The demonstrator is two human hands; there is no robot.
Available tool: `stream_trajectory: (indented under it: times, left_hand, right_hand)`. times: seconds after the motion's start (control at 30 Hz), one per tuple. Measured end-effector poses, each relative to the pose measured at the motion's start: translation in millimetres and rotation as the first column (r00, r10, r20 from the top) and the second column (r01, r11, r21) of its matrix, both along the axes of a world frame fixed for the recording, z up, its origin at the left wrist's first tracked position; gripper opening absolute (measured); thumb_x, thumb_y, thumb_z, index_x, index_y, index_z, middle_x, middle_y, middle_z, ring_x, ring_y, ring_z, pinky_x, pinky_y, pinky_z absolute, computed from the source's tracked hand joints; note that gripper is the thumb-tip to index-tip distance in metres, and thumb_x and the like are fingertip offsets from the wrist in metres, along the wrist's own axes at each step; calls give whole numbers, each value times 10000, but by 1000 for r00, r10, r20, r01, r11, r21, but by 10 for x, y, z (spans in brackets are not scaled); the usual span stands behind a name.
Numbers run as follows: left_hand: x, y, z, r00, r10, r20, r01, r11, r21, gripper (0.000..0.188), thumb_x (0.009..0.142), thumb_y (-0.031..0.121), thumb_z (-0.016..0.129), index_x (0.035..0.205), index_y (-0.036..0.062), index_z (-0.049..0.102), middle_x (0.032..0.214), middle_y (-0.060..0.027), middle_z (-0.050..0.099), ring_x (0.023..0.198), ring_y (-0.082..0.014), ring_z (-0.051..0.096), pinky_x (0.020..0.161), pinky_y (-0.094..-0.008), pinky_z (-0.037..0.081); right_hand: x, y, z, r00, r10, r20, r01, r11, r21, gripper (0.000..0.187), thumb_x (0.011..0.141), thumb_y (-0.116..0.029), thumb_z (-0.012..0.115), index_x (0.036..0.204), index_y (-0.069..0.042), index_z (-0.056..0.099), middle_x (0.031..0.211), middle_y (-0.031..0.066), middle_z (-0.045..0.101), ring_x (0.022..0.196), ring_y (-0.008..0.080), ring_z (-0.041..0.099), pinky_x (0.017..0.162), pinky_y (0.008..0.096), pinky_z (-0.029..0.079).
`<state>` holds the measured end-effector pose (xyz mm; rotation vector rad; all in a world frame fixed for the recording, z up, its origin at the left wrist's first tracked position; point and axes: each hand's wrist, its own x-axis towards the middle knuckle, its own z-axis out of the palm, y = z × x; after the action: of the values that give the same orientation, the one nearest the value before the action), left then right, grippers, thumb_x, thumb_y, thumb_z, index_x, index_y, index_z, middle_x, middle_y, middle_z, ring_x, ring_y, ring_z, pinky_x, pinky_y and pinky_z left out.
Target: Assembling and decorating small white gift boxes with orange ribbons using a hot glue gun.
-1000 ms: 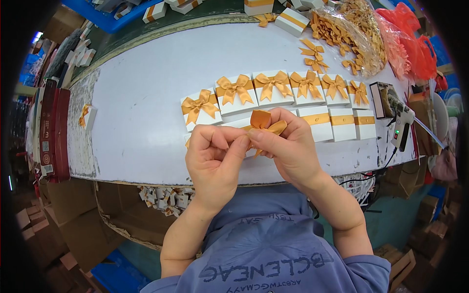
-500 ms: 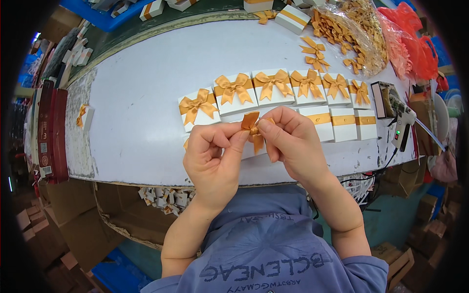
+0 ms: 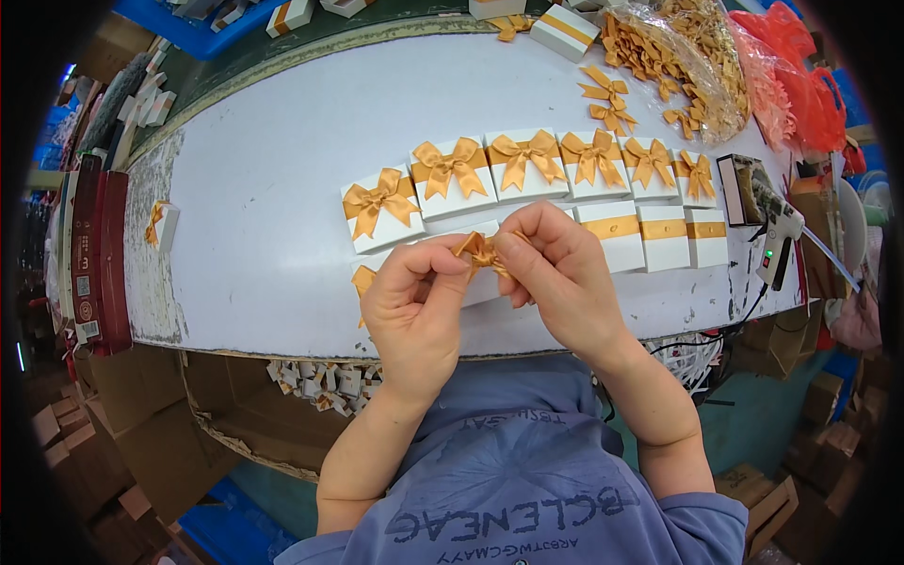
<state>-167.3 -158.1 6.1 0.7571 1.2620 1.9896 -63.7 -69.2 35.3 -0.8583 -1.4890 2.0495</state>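
Between the fingertips of my left hand (image 3: 414,297) and my right hand (image 3: 556,273) is a gold ribbon bow (image 3: 482,252); each hand pinches one side of it. Beyond my hands runs a row of white gift boxes with gold bows on top, such as this box with a bow (image 3: 454,174). Closer to me, right of my right hand, several white boxes carry a gold band with a small spot on it and no bow, like this banded box (image 3: 663,237). Boxes behind my hands are partly hidden; a gold bow (image 3: 364,280) shows left of my left hand.
At the right lies a glue gun (image 3: 780,237) with a green light and a cable, beside a small open box (image 3: 741,191). A clear bag of gold bows (image 3: 678,56) and a red plastic bag (image 3: 782,42) fill the far right. One small box (image 3: 165,226) stands far left.
Both hands have turned the bow; its loop, upright before, now lies lower and spread between the fingertips. The box row has shifted very slightly in view.
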Motion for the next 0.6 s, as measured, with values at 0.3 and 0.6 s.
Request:
stream_trajectory:
  times: [0.3, 0.6]
  left_hand:
    - [13, -93, 21, 902, 54, -429, -139, 975, -172, 180, 842, -63, 512, 952, 1, 640, 993, -100, 624, 857, -148, 591, 748, -235, 462]
    - [-29, -444, -7, 720, -119, -684, -186, 916, -355, 238, 793, -69, 555, 1015, -16, 624, 991, -147, 626, 909, -229, 614, 765, -290, 489]
  right_hand:
    - [19, -114, -176, 992, -116, 51, 96, 952, 290, 84, 869, -59, 561, 887, -3, 501, 659, 21, 573, 557, 23, 495, 474, 168, 392]
    - [150, -222, -307, 956, -67, 284, -124, 788, 603, 102, 828, -29, 598, 793, -6, 505, 546, 17, 533, 467, 45, 478, 422, 209, 357]
